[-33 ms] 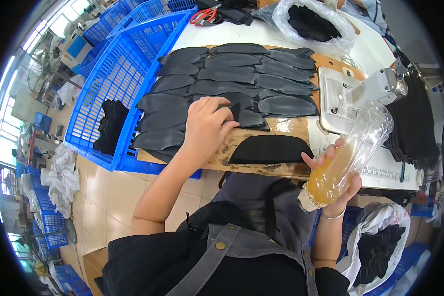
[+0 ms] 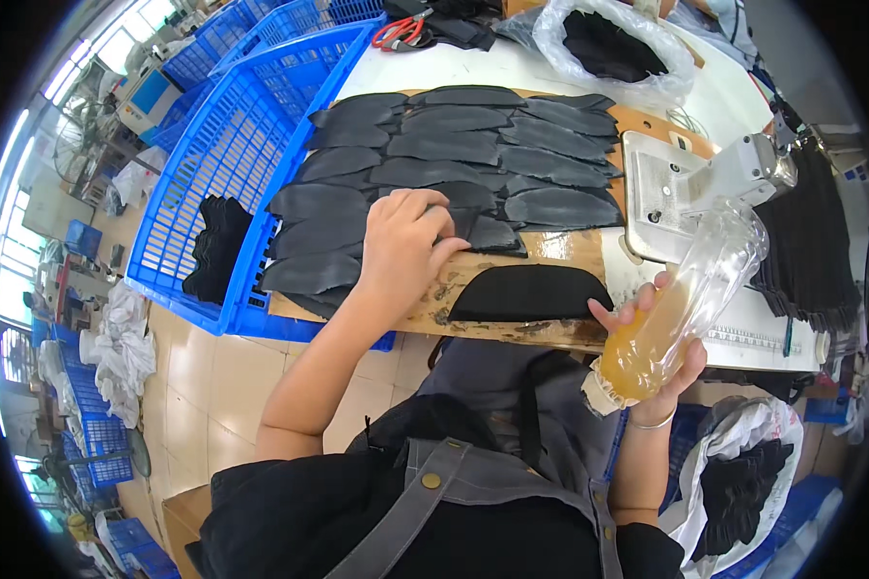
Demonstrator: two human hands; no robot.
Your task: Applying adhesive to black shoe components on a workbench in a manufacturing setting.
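Rows of dark grey, leaf-shaped pads (image 2: 444,147) overlap on a brown board. My left hand (image 2: 407,241) rests on the near row, its fingers curled and closed at the edge of a dark pad (image 2: 465,224); the grip is partly hidden beneath the fingers. In my right hand (image 2: 681,372) is a clear plastic bottle (image 2: 661,333) of yellowish liquid, tilted with its whitish, crusted mouth down toward me. Just left of the bottle, a black half-round piece (image 2: 531,293) lies flat at the board's near edge, close to my right fingertips.
A blue plastic basket (image 2: 227,145) stands left, with black pieces (image 2: 219,249) inside. A white machine (image 2: 710,183) sits right of the pads. Red-handled scissors (image 2: 401,32) and a plastic bag (image 2: 550,34) are at the back. Black pieces (image 2: 809,236) hang at right.
The dark pad at my left fingertips lies flatter and shows more of its grey face. Both hands and the bottle have hardly moved.
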